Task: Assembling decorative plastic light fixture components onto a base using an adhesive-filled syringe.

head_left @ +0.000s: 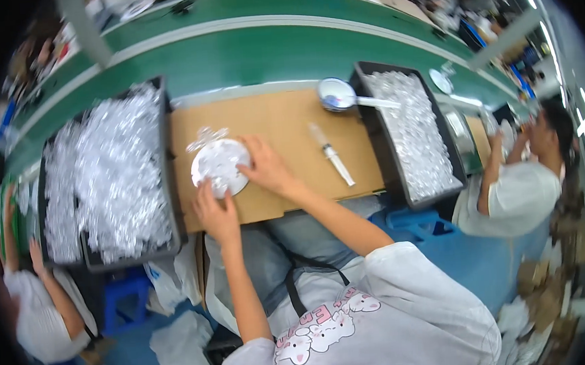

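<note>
A round white dish lies on the brown cardboard in front of me, with small clear plastic pieces on it. My left hand is at the dish's near edge, its fingers apart and the tips touching the rim or the pieces there. At the dish's right side is my right hand, fingers stretched out and thumb over the rim. Nothing shows gripped in either hand, though the fingertips are slightly blurred. A few more clear pieces sit just beyond the dish. To the right lies a syringe with a white plunger.
Black bins heaped with clear plastic pieces flank the cardboard: left and right. A small round tub stands at the back right, a white-handled tool reaching from it over the bin. Co-workers sit on both sides.
</note>
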Motion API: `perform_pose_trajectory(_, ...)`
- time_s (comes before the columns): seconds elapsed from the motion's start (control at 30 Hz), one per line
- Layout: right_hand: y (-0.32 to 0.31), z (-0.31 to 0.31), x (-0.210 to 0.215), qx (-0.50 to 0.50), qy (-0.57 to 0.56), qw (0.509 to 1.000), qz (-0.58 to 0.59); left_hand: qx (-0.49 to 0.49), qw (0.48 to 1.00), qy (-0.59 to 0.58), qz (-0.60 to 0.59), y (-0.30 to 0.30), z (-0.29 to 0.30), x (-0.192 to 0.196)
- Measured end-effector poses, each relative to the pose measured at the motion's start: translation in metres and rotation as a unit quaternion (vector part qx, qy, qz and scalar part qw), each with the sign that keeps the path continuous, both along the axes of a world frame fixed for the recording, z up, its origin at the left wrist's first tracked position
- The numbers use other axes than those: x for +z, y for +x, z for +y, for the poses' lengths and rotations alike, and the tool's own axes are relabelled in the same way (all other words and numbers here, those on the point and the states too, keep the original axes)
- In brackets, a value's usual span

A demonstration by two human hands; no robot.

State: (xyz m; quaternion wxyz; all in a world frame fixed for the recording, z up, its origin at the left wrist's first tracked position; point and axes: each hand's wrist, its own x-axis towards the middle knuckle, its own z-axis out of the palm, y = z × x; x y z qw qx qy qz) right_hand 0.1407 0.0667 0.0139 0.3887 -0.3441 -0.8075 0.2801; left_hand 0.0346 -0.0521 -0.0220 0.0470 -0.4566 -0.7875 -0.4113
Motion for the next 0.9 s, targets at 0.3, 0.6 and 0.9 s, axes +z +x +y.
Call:
perform_pose_trajectory(0.3, 0.259, 0.046, 0.128, -0.236, 0.023, 0.963, -0.125, 0.008, 1.000, -0.001, -0.011, 0.035, 0.000, 0.016)
perform_pose_trajectory(0.6, 0.311, 0.182, 0.033, -0.292, 0.047, 0.877, -0.379, -0.012, 1.000, -0.018, -0.014, 0.041, -0.005, 0.015)
perform_pose_trajectory(0.9, 0.334, 0.179, 0.029, -0.203, 0.018, 0.934, -0.295, -0.017, 0.998, 0.001, -0.063, 0.041, -0.022, 0.025)
